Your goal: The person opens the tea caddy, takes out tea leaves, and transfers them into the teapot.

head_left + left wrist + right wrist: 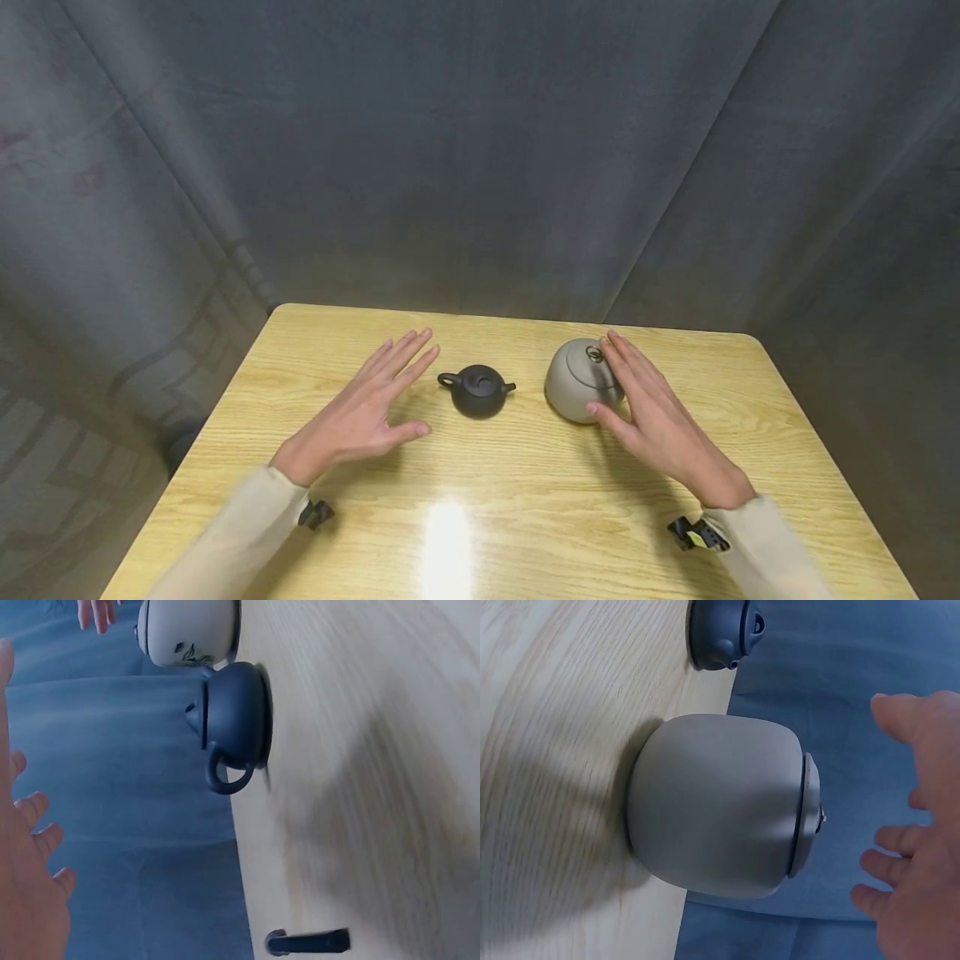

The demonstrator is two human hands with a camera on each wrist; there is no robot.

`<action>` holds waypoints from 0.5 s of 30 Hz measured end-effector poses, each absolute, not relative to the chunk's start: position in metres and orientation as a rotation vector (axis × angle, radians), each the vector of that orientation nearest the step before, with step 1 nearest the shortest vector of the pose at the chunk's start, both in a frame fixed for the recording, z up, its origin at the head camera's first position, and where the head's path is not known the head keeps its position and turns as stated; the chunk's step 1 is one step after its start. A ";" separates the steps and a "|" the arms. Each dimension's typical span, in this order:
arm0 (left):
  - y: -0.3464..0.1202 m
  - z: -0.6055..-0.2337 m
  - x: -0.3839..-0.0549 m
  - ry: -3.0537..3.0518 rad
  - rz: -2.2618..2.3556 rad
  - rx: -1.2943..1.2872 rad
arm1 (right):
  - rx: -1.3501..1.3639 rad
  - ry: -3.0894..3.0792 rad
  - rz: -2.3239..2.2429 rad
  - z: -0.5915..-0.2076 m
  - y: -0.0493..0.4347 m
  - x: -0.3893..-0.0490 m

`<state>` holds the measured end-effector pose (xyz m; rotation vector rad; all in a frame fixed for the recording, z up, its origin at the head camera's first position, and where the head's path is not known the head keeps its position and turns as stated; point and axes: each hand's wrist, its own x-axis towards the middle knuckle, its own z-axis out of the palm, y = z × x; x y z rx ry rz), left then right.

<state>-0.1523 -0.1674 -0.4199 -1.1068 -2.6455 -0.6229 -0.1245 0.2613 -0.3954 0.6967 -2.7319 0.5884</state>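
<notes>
A small black teapot (478,393) stands upright on the table, its handle to the left and its spout to the right. My left hand (367,412) hovers to the left of it, fingers extended and thumb spread, holding nothing. To the teapot's right is a rounded grey lidded jar (573,383) with a small ring on its lid. Over the jar's right side hangs my right hand (660,421), fingers straight. In the right wrist view a gap separates that hand (922,825) from the jar's lid (806,817). Dark leaf markings show on the jar (191,634) in the left wrist view.
The light wooden table (487,467) has rounded far corners and a bright glare spot near the front. Grey curtains (465,167) hang behind it and on both sides. Black devices (697,533) are strapped at both wrists, below beige sleeves.
</notes>
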 end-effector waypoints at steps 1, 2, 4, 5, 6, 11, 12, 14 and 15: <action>-0.167 -0.422 -0.152 -2.652 -0.627 -1.101 | 0.692 -2.733 0.596 -0.396 0.261 -0.125; -0.166 -0.423 -0.152 -2.658 -0.634 -1.098 | 0.689 -2.733 0.602 -0.397 0.261 -0.125; -0.165 -0.426 -0.151 -2.675 -0.662 -1.090 | 0.681 -2.735 0.615 -0.398 0.260 -0.125; -0.165 -0.427 -0.151 -2.681 -0.673 -1.085 | 0.679 -2.733 0.619 -0.399 0.259 -0.125; -0.164 -0.428 -0.150 -2.687 -0.682 -1.079 | 0.676 -2.733 0.624 -0.399 0.259 -0.125; -0.161 -0.436 -0.149 -2.687 -0.713 -1.063 | 0.670 -2.713 0.641 -0.402 0.254 -0.124; -0.160 -0.438 -0.149 -2.686 -0.721 -1.059 | 0.671 -2.710 0.641 -0.403 0.252 -0.124; -0.159 -0.442 -0.149 -2.688 -0.746 -1.051 | 0.679 -2.698 0.644 -0.403 0.248 -0.123; -0.158 -0.444 -0.149 -2.691 -0.761 -1.045 | 0.680 -2.698 0.647 -0.403 0.246 -0.122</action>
